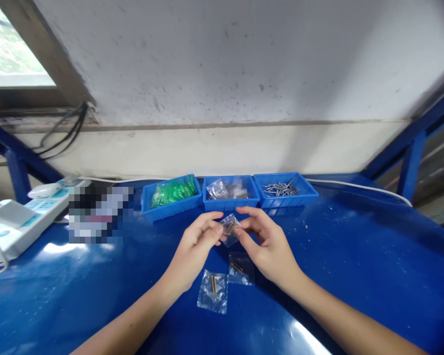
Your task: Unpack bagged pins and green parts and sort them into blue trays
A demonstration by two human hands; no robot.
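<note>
Both hands pinch a small clear plastic bag [230,228] above the table, in front of the middle bin. My left hand [197,246] grips its left side between thumb and fingers. At its right edge, the thumb and fingers of my right hand [268,246] close on it. Something small and brownish shows inside, too blurred to name. Below the hands lie two more clear bags: the nearer bag [213,292] holds thin brass-coloured pins, and the farther bag [241,268], beside my right wrist, holds similar pins.
Three blue bins stand along the back: a left bin [172,209] of green packets, a middle bin [231,203] of clear bags, a right bin [289,200] of thin metal pieces. A white power strip [18,231] and a pixelated patch are on the left of the blue table [355,266].
</note>
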